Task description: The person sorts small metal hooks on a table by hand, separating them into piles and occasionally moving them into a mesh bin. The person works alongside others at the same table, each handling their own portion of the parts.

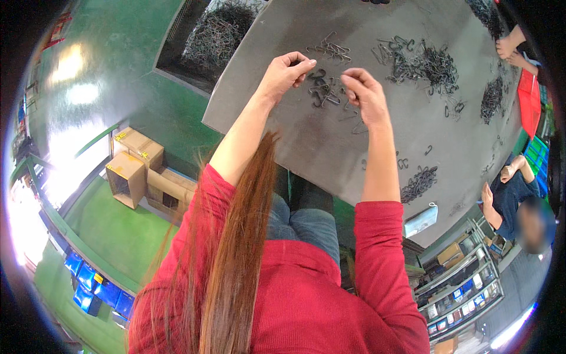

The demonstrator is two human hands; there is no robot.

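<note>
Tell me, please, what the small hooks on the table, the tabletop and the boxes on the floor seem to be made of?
The hooks look like bent steel wire, dark grey with a dull glint. The tabletop seems to be bare sheet metal: grey, matte, scuffed. The boxes look like brown corrugated cardboard with open flaps.

Hooks under the hands: a small loose cluster of dark metal wire hooks (323, 91) lay on the grey table, directly between and just below the two raised hands.
Shape: each piece was thin bent wire with curved ends; several overlapped and tangled, none stood upright.
Colour: dark grey to black, dull, against the paler worn tabletop.
Held piece, left: whether the pinched fingertips gripped a hook could not be told.
Held piece, right: a thin wire piece seemed to hang just below the fingertips, too small to make out clearly.
</note>
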